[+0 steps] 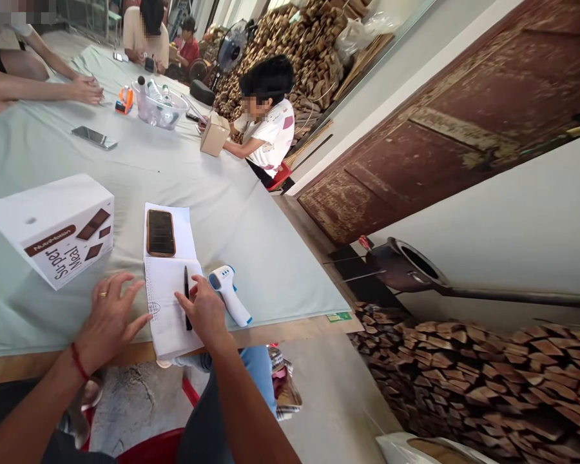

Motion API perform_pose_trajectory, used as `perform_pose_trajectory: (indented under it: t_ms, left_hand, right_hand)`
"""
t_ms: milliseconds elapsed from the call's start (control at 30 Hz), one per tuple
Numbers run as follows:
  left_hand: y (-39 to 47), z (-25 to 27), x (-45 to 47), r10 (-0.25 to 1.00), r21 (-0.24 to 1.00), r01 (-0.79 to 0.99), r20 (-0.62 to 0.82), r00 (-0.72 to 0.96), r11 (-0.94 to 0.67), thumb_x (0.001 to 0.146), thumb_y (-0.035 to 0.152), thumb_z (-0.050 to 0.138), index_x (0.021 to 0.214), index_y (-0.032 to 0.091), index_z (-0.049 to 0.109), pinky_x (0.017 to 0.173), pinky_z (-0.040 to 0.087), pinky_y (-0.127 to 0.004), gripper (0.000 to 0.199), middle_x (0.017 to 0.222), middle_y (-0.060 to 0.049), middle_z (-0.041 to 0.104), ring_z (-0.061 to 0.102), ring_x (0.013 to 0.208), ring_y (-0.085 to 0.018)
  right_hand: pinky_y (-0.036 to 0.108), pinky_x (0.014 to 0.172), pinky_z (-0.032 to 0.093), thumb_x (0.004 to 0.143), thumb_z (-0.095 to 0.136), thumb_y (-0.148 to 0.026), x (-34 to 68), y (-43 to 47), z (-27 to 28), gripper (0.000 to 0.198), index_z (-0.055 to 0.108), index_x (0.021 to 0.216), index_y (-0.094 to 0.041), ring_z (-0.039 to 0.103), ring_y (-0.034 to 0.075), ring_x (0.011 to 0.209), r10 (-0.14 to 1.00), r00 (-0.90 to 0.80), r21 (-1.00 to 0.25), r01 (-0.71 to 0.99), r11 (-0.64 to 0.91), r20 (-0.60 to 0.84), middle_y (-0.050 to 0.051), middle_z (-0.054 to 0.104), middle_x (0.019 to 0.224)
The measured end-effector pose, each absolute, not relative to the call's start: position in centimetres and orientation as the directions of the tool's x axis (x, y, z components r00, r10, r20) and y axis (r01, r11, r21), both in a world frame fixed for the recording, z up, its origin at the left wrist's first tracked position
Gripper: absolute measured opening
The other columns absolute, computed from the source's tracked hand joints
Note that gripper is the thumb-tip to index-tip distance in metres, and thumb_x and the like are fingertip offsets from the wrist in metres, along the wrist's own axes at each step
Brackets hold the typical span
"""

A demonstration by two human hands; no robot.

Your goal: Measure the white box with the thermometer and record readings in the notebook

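Observation:
My left hand [113, 316], with a ring and a red wrist cord, hovers beside the left edge of an open notebook [169, 332]. Its fingers are spread and hold nothing. On the notebook's lower page lies a black pen [186, 283]. My right hand [205, 312] is over the pen with fingers apart, thumb and forefinger near its middle; whether they touch it I cannot tell. A phone in a brown case [160, 232] rests on the upper page. Right of my right hand lies a white and blue infrared thermometer [231, 295].
A white meal box [67, 225] stands at the left of the cloth-covered table [270, 270]. Farther back are another phone [95, 137], an orange tape dispenser [124, 101], a clear basket of bottles [159, 113] and a cardboard box [215, 134]. Several people sit around; firewood [488, 386] is stacked at right.

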State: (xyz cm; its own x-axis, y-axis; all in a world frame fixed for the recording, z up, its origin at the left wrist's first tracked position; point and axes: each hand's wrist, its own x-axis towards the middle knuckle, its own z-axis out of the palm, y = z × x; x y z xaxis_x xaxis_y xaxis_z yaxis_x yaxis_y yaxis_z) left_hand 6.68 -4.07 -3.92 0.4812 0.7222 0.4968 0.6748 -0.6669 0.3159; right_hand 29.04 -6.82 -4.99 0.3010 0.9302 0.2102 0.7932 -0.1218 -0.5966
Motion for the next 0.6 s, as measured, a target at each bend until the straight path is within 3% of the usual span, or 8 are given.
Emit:
perform_pose_trajectory:
  t_ms: [133,300,367,467,600]
  left_hand:
    - [-4.7,-4.5,7.1,0.745,0.312,0.684,0.39,0.541,-0.66,0.083,0.043,0.068,0.124,0.019,0.059,0.108,0.031,-0.06,0.048,0.132,-0.019,0.052,0.045,0.125,-0.038]
    - [-5.8,-3.9,7.7,0.744,0.347,0.659,0.351,0.569,-0.668,0.083,0.039,0.067,0.122,0.019,0.061,0.112,0.024,-0.063,0.044,0.132,-0.018,0.053,0.043,0.128,-0.037]
    - [-6.0,-3.7,8.0,0.743,0.351,0.656,0.334,0.579,-0.669,0.083,0.038,0.066,0.118,0.018,0.063,0.111,0.025,-0.063,0.04,0.131,-0.019,0.053,0.043,0.129,-0.037]
    - [-6.1,-3.7,8.2,0.746,0.354,0.657,0.3,0.594,-0.666,0.082,0.036,0.065,0.113,0.017,0.064,0.111,0.025,-0.064,0.036,0.129,-0.019,0.054,0.042,0.13,-0.038]
    - [-6.0,-3.6,8.2,0.755,0.377,0.655,0.286,0.59,-0.655,0.081,0.034,0.064,0.112,0.018,0.064,0.111,0.025,-0.064,0.035,0.127,-0.018,0.055,0.043,0.129,-0.038]
  right_hand:
    - [0.033,0.076,0.05,0.085,0.047,-0.019,28.7,-7.0,-4.2,0.038,0.065,0.118,-0.021,0.06,0.019,0.077,0.948,0.208,-0.726,0.687,0.035,0.242,0.004,0.065,0.087]
    - [0.032,0.079,0.052,0.091,0.046,-0.024,28.3,-10.2,-3.8,0.04,0.057,0.129,-0.026,0.061,0.016,0.083,0.939,0.139,-0.921,0.285,0.266,0.314,0.003,0.062,0.094]
    - [0.03,0.075,0.052,0.089,0.055,-0.027,27.8,-11.5,-4.1,0.037,0.057,0.126,-0.026,0.061,0.015,0.08,0.934,0.17,-0.934,0.234,0.271,0.313,0.001,0.061,0.091]
    - [0.027,0.066,0.049,0.091,0.057,-0.033,26.9,-12.8,-4.3,0.015,0.064,0.101,-0.023,0.056,0.013,0.067,0.915,0.273,-0.939,0.261,0.225,0.295,-0.002,0.056,0.074]
    - [0.031,0.072,0.05,0.094,0.046,-0.035,26.1,-13.1,-3.7,0.028,0.067,0.106,-0.022,0.06,0.016,0.072,0.942,0.227,-0.954,0.224,0.198,0.249,0.0,0.06,0.074]
